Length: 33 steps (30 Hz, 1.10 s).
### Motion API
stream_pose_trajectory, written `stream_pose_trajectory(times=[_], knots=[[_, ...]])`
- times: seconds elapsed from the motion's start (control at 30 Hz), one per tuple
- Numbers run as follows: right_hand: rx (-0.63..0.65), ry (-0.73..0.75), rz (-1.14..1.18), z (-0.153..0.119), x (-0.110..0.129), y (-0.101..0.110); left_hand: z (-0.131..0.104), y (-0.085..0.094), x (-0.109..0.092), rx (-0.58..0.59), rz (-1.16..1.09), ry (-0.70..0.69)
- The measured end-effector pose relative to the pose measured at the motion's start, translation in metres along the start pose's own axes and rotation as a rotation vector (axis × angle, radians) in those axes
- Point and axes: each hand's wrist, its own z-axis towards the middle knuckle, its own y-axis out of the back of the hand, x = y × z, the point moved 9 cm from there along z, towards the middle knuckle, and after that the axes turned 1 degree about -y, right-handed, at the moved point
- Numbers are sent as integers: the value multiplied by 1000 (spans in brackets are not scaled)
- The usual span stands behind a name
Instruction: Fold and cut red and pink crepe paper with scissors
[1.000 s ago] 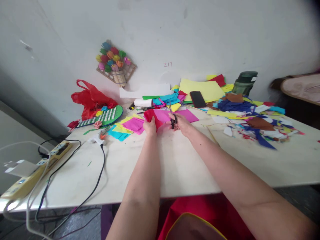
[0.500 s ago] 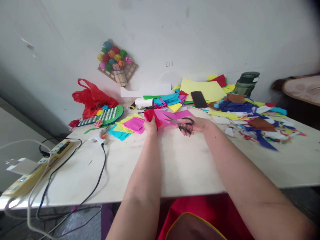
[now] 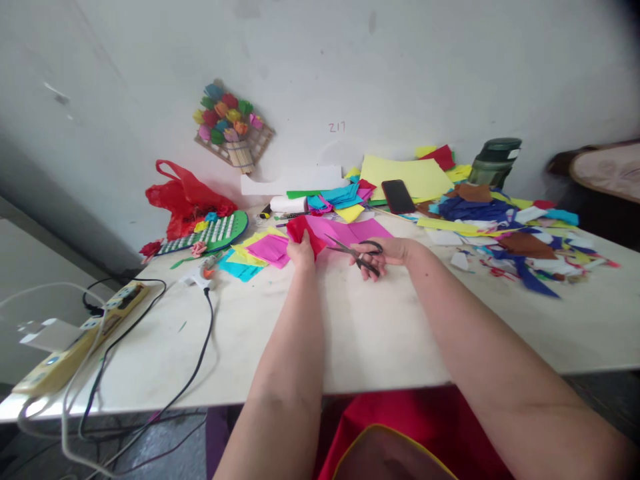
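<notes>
White surface (image 3: 380, 347) fills most of my view. Far right: heap of paper scraps (image 3: 480, 210), mostly blue, brown, white and yellow, bits spilling nearer. Far left: red plastic bag (image 3: 187, 200), slumped, handle loop up. Near left: cream power strip (image 3: 37, 381) at an angle, cables running off the near edge. Far, right of centre: pale yellow sheet (image 3: 400, 172). Just in front of the bag: green board (image 3: 241, 225) with white rows. Middle: pink sheet (image 3: 373, 230), lying flat just beyond my hands. Far right, behind the scraps: dark green bottle (image 3: 493, 163), upright.

Right hand (image 3: 374, 259): fingers hooked in the scissors (image 3: 354, 253), handle loops spread, blades pointing left and slightly apart. Left hand (image 3: 302, 255): fingers clamped on the red paper (image 3: 297, 228), which is up at the middle of the surface, left of the blades. Tips sit right by its right edge; can't tell if they touch. Phone (image 3: 399, 197): screen dark, resting on the near edge of the yellow sheet. Glue gun (image 3: 201, 277): left, black cord trailing near.
</notes>
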Motion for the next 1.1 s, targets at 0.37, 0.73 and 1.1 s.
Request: stream_pose_trajectory(times=[0.37, 0.73, 1.1], knots=[[-72, 82, 64, 19, 10, -15, -5, 1, -5, -7, 31, -22], [-91, 135, 66, 22, 12, -16, -5, 3, -3, -37, -15, -11], [-149, 189, -3, 24, 17, -17, -10, 9, -9, -80, -35, 7]])
